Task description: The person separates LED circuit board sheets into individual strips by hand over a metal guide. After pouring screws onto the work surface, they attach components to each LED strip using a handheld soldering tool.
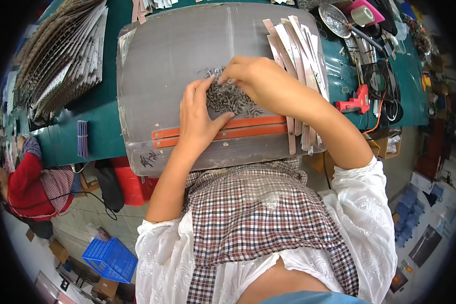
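The right hand's [256, 76] fingers [232, 72] were bent downward with their tips gathered at the far edge of the pile; whether they had hold of a piece could not be told. The left hand [193, 112] was spread, thumb well apart from the fingers, curving around the pile's near-left side with nothing visible in its grasp. Between the two hands, the pile of small metal pieces [227, 100] lay on a grey board [162, 66], with a small cluster loose at its right.

Just nearer the person, two orange strips [258, 130] lay side by side, partly under the left wrist, with small round marks on them. None of the loose pieces could be seen standing in the strips, and the pile looked plentiful, so much of the handling seemed left; how much was done could not be judged. On the board's right side lay a fanned stack of pale strips [301, 61], partly behind the right forearm.

Beyond the board, the green counter [106, 144] carried a bundle of thin rods [82, 139] and a large fanned stack [61, 71] on the left, and a red tool [358, 101] on the right.
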The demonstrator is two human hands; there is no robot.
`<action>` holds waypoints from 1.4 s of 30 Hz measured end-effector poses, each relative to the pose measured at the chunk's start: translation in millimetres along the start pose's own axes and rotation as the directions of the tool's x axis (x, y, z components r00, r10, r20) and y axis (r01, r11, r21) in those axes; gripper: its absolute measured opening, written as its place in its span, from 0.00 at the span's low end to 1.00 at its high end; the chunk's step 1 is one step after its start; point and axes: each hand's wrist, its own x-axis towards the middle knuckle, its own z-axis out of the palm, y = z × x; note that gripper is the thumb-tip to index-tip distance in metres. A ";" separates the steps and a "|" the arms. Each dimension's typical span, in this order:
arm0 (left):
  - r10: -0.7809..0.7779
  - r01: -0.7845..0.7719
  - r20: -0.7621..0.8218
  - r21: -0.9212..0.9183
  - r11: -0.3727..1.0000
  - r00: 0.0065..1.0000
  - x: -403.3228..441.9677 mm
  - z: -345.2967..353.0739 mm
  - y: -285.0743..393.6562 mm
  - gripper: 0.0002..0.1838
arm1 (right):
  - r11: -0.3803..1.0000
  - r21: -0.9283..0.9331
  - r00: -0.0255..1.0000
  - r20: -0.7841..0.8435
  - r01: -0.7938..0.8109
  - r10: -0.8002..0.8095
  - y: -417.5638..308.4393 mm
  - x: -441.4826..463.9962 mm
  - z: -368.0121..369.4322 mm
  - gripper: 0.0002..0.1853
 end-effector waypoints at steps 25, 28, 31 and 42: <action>0.244 -0.245 0.024 0.087 0.966 0.969 26.6 8.8 -3.3 0.07 | 0.293 0.586 -0.175 -0.611 -0.756 0.772 99.5 -218.5 -33.2 0.40; 0.269 -0.267 -0.001 0.142 0.953 0.963 21.9 7.8 2.3 0.06 | 0.282 0.433 -0.167 -0.748 -0.856 0.643 123.7 -223.0 -28.3 0.40; 0.286 -0.277 -0.040 0.162 0.947 0.957 19.3 5.8 9.7 0.05 | 0.334 0.635 -0.306 -0.684 -0.697 0.662 135.8 -226.2 -26.9 0.41; 0.278 -0.269 -0.103 0.098 0.958 0.955 8.3 -5.7 38.3 0.05 | 0.372 0.800 -0.109 -0.365 0.470 0.924 131.7 -248.6 -27.5 0.18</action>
